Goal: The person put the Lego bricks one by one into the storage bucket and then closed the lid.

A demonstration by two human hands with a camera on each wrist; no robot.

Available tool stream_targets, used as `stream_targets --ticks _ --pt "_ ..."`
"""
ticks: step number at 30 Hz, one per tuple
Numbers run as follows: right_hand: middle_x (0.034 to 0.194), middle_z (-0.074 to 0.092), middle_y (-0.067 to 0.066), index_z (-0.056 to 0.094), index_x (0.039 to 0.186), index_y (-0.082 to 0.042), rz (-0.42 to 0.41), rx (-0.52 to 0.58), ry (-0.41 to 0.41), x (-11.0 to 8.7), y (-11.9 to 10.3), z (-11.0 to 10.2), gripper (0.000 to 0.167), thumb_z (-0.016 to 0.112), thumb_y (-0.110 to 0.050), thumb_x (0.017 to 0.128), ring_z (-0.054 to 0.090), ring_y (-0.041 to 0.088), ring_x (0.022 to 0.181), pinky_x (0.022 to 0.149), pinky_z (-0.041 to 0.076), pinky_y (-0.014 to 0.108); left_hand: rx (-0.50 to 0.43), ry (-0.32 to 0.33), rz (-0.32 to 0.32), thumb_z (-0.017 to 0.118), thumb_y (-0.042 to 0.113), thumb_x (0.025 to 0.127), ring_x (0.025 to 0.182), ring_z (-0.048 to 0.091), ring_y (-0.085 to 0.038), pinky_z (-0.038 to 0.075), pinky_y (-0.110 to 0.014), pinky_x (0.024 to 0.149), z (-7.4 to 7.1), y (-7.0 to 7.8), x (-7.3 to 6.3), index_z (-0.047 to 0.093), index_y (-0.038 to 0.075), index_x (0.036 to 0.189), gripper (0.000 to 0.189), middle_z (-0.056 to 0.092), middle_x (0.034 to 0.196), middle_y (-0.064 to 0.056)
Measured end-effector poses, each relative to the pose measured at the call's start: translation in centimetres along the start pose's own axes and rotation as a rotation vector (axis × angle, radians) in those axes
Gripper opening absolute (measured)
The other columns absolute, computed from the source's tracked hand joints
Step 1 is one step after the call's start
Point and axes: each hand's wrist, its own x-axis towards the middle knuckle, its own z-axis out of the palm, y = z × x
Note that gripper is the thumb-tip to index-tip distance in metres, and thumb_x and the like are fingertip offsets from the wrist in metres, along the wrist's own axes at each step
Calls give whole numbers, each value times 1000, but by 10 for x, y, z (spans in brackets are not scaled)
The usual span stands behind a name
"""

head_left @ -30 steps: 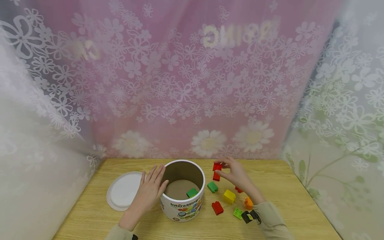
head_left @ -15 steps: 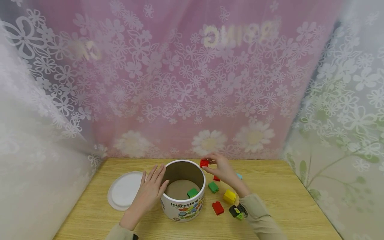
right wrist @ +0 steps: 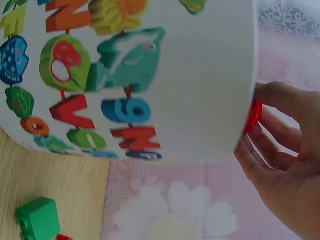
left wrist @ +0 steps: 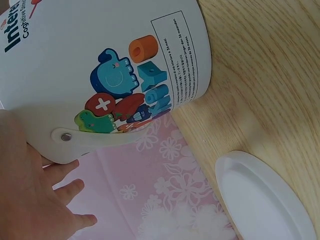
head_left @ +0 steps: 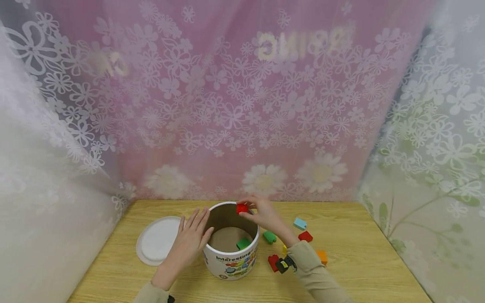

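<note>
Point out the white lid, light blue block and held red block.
White lid [head_left: 157, 240]: head view, upper surface.
Light blue block [head_left: 300, 223]: head view, visible middle.
Held red block [head_left: 241, 209]: head view, visible face.

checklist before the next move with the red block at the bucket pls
1. Grip: ok, right hand pinches the red block.
2. Opening uncovered: ok, white lid lies on the table, left of the bucket.
3. Bucket upright: ok, standing on the table.
4. Bucket steadied: cannot tell; left hand is at its left rim, but pressure doesn't show.
5. Block clear of the rim: cannot tell, the wall hides part of it in the right wrist view.
6. Yellow block fully visible: not ok, mostly covered by the right arm in the head view.
</note>
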Motion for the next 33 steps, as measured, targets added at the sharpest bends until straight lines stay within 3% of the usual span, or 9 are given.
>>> stream_targets --ticks 7,15,27,33 --pt "107 65 7 73 116 -6 -38 -85 -2 2 1 17 29 80 -9 88 68 24 96 88 59 39 8 -3 3 52 34 106 150 29 -37 14 -68 119 3 -1 0 41 3 155 59 39 160 -12" --pt "111 65 6 72 118 -8 -34 -132 -44 2 4 29 29 78 -10 90 68 23 100 90 58 39 8 -10 -2 50 36 107 152 27 -34 14 -67 119 2 0 -1 41 4 155 59 39 160 -12" --pt "112 68 8 71 119 -7 -35 -182 -8 5 2 35 30 78 -10 90 69 25 101 88 59 39 7 -12 -9 49 37 108 150 30 -37 14 -67 119 0 0 1 41 4 155 58 39 161 -12" --pt "122 68 17 69 123 -2 -17 -69 17 2 -1 30 30 73 -7 94 67 37 111 94 56 49 20 -4 -9 50 36 107 149 31 -37 16 -67 119 1 0 1 42 4 155 58 40 160 -12"
